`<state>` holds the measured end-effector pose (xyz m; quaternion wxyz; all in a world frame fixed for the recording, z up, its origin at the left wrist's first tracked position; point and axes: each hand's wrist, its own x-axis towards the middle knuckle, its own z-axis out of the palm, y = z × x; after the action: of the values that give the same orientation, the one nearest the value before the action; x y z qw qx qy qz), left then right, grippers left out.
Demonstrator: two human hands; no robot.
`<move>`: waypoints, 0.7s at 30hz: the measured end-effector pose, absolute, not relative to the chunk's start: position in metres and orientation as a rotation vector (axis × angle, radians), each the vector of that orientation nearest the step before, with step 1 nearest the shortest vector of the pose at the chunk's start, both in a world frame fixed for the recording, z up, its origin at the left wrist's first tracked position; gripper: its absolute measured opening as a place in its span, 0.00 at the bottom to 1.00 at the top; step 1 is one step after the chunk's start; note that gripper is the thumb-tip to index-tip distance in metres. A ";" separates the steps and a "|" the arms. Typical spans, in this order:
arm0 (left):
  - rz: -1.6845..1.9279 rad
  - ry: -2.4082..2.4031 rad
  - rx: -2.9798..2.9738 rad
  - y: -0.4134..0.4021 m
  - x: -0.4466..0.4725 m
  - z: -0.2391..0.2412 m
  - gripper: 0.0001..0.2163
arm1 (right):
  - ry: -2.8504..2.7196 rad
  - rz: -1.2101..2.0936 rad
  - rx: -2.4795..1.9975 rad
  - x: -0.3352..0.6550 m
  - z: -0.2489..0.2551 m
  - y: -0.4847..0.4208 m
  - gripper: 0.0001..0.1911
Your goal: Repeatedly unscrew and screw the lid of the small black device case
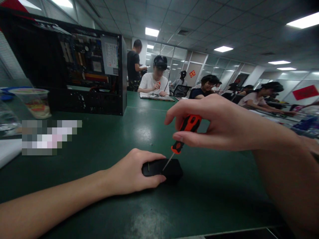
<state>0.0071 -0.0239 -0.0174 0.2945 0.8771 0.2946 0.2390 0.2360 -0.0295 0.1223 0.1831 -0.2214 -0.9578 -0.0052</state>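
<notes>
A small black oblong device (pixel 173 167) lies on the green table (pixel 104 212), its exact kind unclear. My left hand (pixel 139 171) grips it from the left, thumb on the near side and fingers on the far side. Above it, my right hand (pixel 211 121) is closed around the orange and black handle of a screwdriver (pixel 191 123). The screwdriver slants down to the left, and its metal tip meets the top of the black device near the middle. Whether a screw sits under the tip is too small to tell.
An opened computer case (pixel 122 76) stands at the back left, boards showing. Beside it are a clear plastic cup (pixel 35 103) and a white item (pixel 8 151) at the left edge. Across the table a person in a white shirt (pixel 152 83) works; other people sit further right.
</notes>
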 end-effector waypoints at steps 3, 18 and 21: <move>0.651 0.770 2.330 -0.024 0.007 -0.017 0.17 | -2.709 -0.058 -0.614 0.236 0.122 -0.030 0.12; 0.649 0.754 2.356 -0.023 0.007 -0.018 0.15 | -2.747 -0.022 -0.630 0.236 0.122 -0.031 0.13; 0.638 0.753 2.363 -0.023 0.007 -0.018 0.16 | -2.739 -0.059 -0.658 0.234 0.122 -0.031 0.12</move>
<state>0.0066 -0.0230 -0.0177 0.2865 0.8841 0.2817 0.2386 0.2338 -0.0309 0.1218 0.1611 -0.2304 -0.9594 -0.0207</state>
